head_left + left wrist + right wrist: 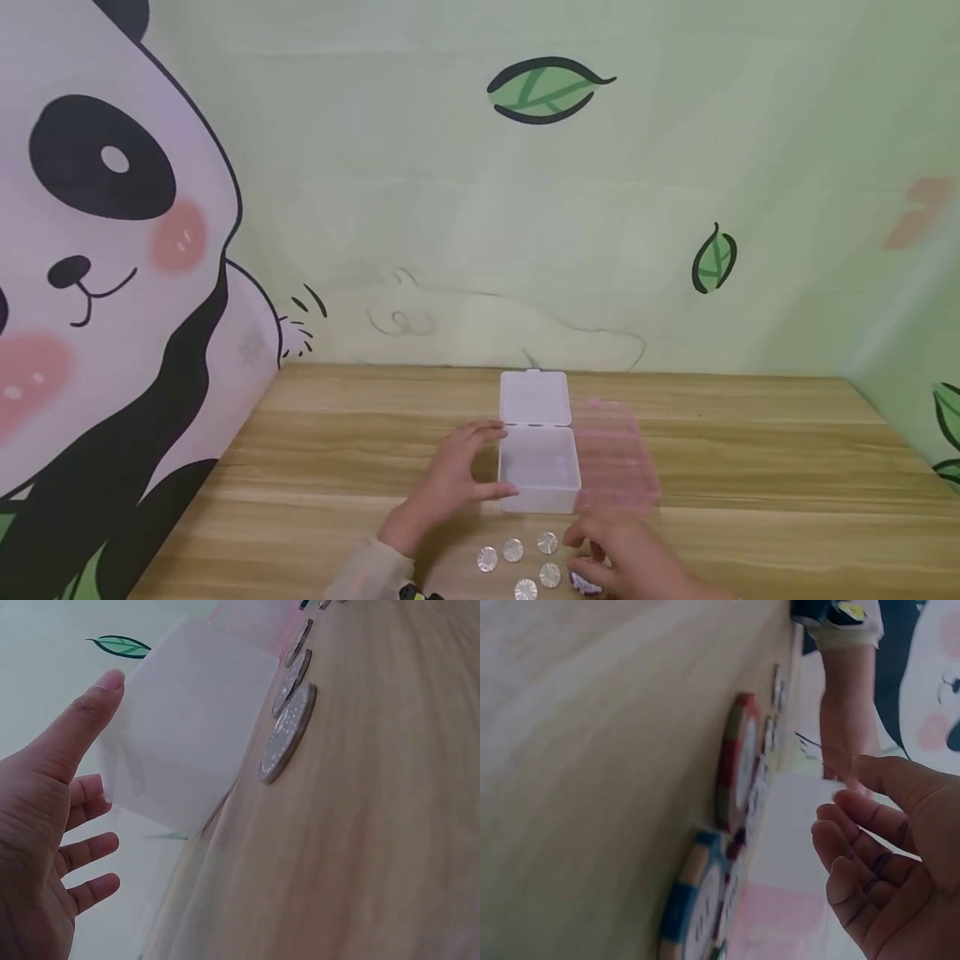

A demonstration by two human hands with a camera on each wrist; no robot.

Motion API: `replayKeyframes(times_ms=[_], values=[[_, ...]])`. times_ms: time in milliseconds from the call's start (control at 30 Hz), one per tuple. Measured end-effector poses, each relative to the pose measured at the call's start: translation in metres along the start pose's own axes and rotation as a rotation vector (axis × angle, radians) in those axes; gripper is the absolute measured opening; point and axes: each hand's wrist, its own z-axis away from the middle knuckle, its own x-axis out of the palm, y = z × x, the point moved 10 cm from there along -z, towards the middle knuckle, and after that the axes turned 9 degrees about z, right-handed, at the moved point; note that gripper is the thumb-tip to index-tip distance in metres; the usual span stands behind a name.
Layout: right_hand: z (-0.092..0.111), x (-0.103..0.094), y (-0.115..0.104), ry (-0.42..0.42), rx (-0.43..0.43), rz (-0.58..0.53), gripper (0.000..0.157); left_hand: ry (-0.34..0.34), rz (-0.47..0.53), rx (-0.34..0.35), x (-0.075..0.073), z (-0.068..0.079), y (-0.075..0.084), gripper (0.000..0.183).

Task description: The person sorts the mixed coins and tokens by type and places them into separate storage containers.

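Observation:
A white plastic box (538,500) stands on the table with its lid (535,398) swung back. My left hand (457,475) is at the box's left side, thumb by the front corner and fingertips by the hinge corner. In the left wrist view its fingers are spread, not curled round the wall. My right hand (626,554) hovers low, front right of the box, fingers loosely bent with nothing visible between them. Several silver coins (550,575) lie before the box. In the right wrist view, a red-edged chip (739,761) and blue-edged chip (694,900) lie near that hand.
A translucent pink container (618,458) lies just right of the white box. The wood-grain table (360,425) ends at a pale green backdrop (375,167) with a panda and leaves. A sleeve (371,571) covers the left wrist.

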Motion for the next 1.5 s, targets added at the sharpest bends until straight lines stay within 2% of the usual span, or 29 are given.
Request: replayKeyframes(times_ms=[167, 333, 500, 633, 933, 1200, 1500], values=[[-0.007, 0.021, 0.0, -0.143, 0.035, 0.012, 0.013, 0.01, -0.005, 0.011, -0.001, 0.0, 0.001, 0.073], [-0.011, 0.032, -0.001, -0.188, 0.058, 0.037, 0.012, 0.013, 0.011, 0.002, -0.002, -0.001, 0.002, 0.073], [-0.014, 0.038, -0.001, -0.234, 0.083, 0.016, 0.014, 0.011, 0.01, -0.005, -0.004, -0.001, 0.004, 0.072], [-0.016, 0.044, 0.001, -0.25, 0.087, 0.052, 0.016, 0.012, 0.01, -0.001, -0.004, -0.001, 0.005, 0.071], [-0.02, 0.046, -0.006, -0.213, 0.028, 0.139, 0.016, 0.006, 0.006, -0.01, -0.003, -0.001, 0.002, 0.071], [-0.023, 0.049, -0.009, -0.244, 0.066, 0.172, 0.016, 0.01, 0.011, -0.004, -0.004, -0.001, 0.001, 0.07], [-0.025, 0.054, -0.006, -0.294, 0.118, 0.147, 0.019, 0.011, 0.011, -0.003, -0.003, 0.001, -0.001, 0.071]])
